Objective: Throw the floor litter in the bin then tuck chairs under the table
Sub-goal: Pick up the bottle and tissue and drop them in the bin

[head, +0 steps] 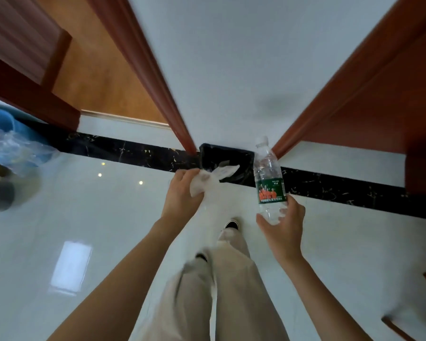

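My left hand (pixel 181 190) grips a crumpled white tissue (pixel 210 179), held just in front of the black bin (pixel 228 158). The bin stands against the white wall, lined with a black bag. My right hand (pixel 284 222) holds a clear plastic bottle (pixel 268 178) by its lower end; the bottle is upright, has a green and orange label and a white cap, and sits just right of the bin.
Red-brown door frames (pixel 162 82) flank the wall on both sides. A black marble strip (pixel 123 148) runs along the white tiled floor. A blue object with clear plastic (pixel 8 143) lies at the far left. Wooden chair parts (pixel 403 326) show at the lower right.
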### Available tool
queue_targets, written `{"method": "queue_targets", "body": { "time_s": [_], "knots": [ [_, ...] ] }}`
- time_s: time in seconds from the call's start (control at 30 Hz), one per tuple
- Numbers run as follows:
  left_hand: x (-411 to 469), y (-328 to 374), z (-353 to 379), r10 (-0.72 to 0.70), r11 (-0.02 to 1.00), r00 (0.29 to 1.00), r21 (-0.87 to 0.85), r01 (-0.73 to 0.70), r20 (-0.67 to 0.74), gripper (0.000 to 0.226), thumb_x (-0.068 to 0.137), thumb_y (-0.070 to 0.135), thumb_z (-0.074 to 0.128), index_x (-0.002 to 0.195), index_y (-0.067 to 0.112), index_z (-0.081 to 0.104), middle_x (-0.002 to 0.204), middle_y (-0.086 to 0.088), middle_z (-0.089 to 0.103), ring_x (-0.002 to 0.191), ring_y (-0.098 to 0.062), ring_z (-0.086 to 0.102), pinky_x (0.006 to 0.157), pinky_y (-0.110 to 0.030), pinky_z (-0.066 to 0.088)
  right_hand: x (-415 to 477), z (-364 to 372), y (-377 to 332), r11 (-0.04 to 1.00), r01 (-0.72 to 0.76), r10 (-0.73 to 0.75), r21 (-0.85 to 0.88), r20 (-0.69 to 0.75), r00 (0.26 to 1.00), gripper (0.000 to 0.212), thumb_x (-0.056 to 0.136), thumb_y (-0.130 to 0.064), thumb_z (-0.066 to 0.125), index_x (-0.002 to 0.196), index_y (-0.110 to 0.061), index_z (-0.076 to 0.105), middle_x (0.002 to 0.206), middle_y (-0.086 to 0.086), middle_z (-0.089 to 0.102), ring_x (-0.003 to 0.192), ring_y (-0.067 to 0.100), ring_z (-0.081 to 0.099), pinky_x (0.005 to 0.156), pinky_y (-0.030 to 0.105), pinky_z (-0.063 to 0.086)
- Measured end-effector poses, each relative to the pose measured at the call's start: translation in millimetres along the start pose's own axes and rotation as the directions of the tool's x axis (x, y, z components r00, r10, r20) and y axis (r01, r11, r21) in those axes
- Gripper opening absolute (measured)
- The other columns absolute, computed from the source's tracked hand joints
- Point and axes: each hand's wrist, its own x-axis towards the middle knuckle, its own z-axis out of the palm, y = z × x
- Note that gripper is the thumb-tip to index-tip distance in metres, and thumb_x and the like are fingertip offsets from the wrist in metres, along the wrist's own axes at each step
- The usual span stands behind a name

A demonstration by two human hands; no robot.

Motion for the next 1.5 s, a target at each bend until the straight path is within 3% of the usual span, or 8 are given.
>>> {"method": "queue_targets", "body": {
  "time_s": [0.13,0.23,0.4,0.47,0.63,0.93,1.23,1.5],
  "knots": [
    [70.3,-39.9,51.1,0.032,0.999,0.996,0.001,-0.032,0.08,0.053,0.076,0.007,0.069,0.126,0.014,0.057,0.119,-0.007,0.052,0.102,-0.02,0.054,0.086,-0.023,0.04,49.7,60.3,37.6,0.999,-0.041,0.041,-0.009,0.002,0.999,0.075,0.067,-0.014,0.085,0.129,-0.022,0.045,0.112,-0.006,0.038,0.104,0.02,0.054,0.077,0.016,0.048],
    [119.1,-84.8,100.9,0.085,0.996,0.988,0.015,-0.087,0.133,0.052,0.077,0.008,0.069,0.127,0.013,0.058,0.119,-0.006,0.051,0.104,-0.019,0.052,0.085,-0.022,0.038,82.4,108.2,77.0,0.999,-0.047,0.047,-0.022,-0.013,0.999,0.075,0.066,-0.012,0.085,0.13,-0.022,0.046,0.111,-0.007,0.038,0.103,0.019,0.053,0.072,0.004,0.041],
    [190.8,-160.7,188.3,0.097,0.995,0.984,0.02,-0.101,0.153,0.052,0.08,0.008,0.067,0.129,0.018,0.057,0.121,0.0,0.048,0.102,-0.011,0.047,0.085,-0.015,0.035,127.5,186.1,154.7,0.998,-0.053,0.052,-0.018,-0.056,0.997,0.075,0.067,-0.014,0.084,0.131,-0.024,0.045,0.112,-0.007,0.038,0.102,0.019,0.054,0.08,0.02,0.047],
    [213.2,-183.6,220.9,0.136,0.989,0.98,0.045,-0.144,0.145,0.053,0.078,0.002,0.064,0.129,0.016,0.057,0.122,-0.001,0.048,0.1,-0.008,0.041,0.085,-0.012,0.033,141.1,213.3,182.2,0.998,-0.064,0.063,-0.003,-0.078,0.995,0.076,0.067,-0.014,0.085,0.132,-0.024,0.045,0.112,-0.007,0.038,0.1,0.016,0.053,0.077,0.011,0.043],
    [252.9,-216.2,277.2,0.303,0.946,0.944,0.075,-0.315,0.131,0.058,0.073,-0.003,0.066,0.129,0.012,0.056,0.128,-0.009,0.047,0.114,-0.024,0.046,0.092,-0.028,0.043,161.0,254.2,236.7,0.998,-0.063,0.063,0.001,-0.115,0.991,0.078,0.066,-0.012,0.084,0.133,-0.025,0.045,0.113,-0.008,0.038,0.099,0.011,0.052,0.075,0.006,0.04],
    [257.8,-246.8,295.1,0.472,0.8,0.83,0.25,-0.545,0.298,0.057,0.082,0.028,0.07,0.135,0.015,0.052,0.14,-0.003,0.052,0.13,-0.032,0.042,0.111,-0.05,0.03,170.2,260.8,251.1,0.993,-0.115,0.117,0.024,-0.099,0.988,0.074,0.068,-0.012,0.084,0.131,-0.023,0.047,0.113,-0.008,0.038,0.098,0.004,0.052,0.073,0.003,0.041],
    [258.8,-274.5,268.2,0.376,0.818,0.901,0.379,-0.432,0.215,0.054,0.089,0.025,0.065,0.139,0.012,0.049,0.145,-0.006,0.048,0.137,-0.031,0.038,0.116,-0.048,0.025,196.0,254.0,240.1,0.98,0.078,-0.065,-0.184,0.072,0.995,0.08,0.064,-0.011,0.083,0.133,-0.021,0.045,0.109,-0.014,0.033,0.107,0.025,0.05,0.088,0.039,0.05],
    [256.2,-320.8,284.7,0.244,0.883,0.947,0.357,-0.306,0.21,0.059,0.093,0.028,0.061,0.145,0.01,0.04,0.153,-0.004,0.036,0.142,-0.025,0.03,0.119,-0.038,0.018,240.1,281.8,253.0,0.968,0.091,-0.027,-0.232,0.266,0.964,0.073,0.066,-0.016,0.081,0.13,-0.021,0.047,0.114,-0.003,0.038,0.103,0.02,0.051,0.085,0.031,0.048]
  ]
}}
